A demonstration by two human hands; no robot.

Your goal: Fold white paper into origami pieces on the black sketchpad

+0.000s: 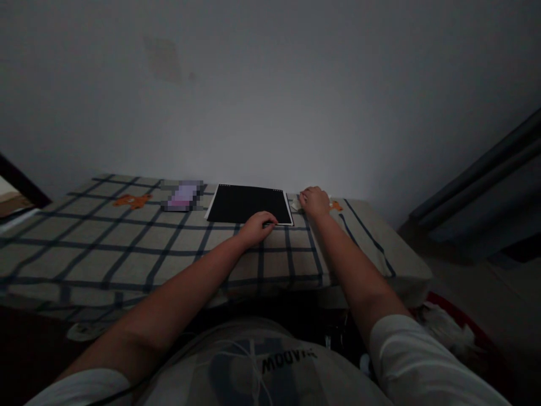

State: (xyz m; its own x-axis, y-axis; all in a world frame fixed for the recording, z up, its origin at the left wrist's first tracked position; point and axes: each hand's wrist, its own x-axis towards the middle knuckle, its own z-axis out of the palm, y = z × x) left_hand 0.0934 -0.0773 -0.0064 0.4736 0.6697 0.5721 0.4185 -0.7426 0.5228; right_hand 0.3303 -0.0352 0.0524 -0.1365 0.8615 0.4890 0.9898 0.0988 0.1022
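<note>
Head view, left hand (pixel 258 226) half-curled at black sheet (pixel 249 202), right hand (pixel 314 199) curled by pale item (pixel 296 204), grips unclear

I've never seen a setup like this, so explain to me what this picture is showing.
There's no machine here: a person works bare-handed, seen by one camera worn on their head, looking forward and down. A checked cloth covers the surface. On it lie a flat black sheet with pale edges and, to its left, a purplish item blurred by pixelation. The left hand is at the sheet's near edge. The right hand is just right of the sheet, by a small pale thing. Whether either hand holds anything, I can't tell.
</note>
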